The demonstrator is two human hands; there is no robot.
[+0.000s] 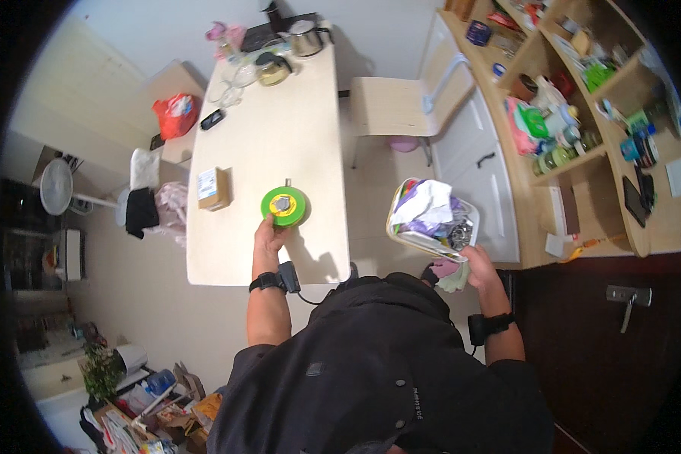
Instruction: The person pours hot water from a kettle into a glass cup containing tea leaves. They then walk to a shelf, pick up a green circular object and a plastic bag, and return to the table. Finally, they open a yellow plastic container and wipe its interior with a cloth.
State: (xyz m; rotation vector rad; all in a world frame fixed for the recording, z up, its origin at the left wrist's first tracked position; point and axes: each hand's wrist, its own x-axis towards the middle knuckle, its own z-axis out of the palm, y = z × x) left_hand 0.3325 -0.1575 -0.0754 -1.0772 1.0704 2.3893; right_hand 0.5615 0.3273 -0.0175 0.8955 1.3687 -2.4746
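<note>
My left hand (270, 236) grips the near edge of a round green tape measure reel (284, 206) with a yellow centre, over the near part of the pale table (272, 147). A metal tab sticks out at the reel's far side. My right hand (479, 265) holds the rim of a white plastic basket (425, 247) to the right of the table. White and purple cloth or bags (423, 207) and other small items fill the basket. To the left of the reel stands a small cardboard box (214, 189) with a label.
A glass teapot (272, 69), a kettle (306, 38) and a black object (213, 119) are on the table. Beyond the basket stands a chair (389, 108). Crowded wooden shelves (567, 164) line the right side. A red bag (176, 116) sits left of the table.
</note>
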